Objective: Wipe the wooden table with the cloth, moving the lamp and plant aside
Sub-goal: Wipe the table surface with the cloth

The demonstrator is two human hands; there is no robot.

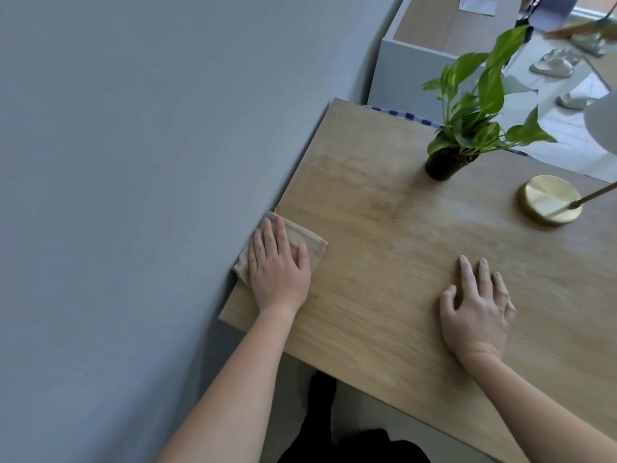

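My left hand [277, 265] lies flat on a folded beige cloth [315, 243], pressing it onto the wooden table [384, 235] at the table's left edge, right against the grey wall. My right hand [475, 310] rests on the bare tabletop, fingers spread, holding nothing. A green leafy plant [474, 108] in a small black pot [445, 165] stands at the far side of the table. To its right sits the lamp's round brass base [549, 199], with a thin brass stem slanting up to a white shade [603, 118] cut off at the frame's right edge.
A grey wall [133, 195] runs along the table's left edge. A blue checked fabric [400, 115] shows along the far edge. Behind stands a grey cabinet [417, 61] with a wooden top. Several pale shoes [552, 66] lie on the floor at the upper right.
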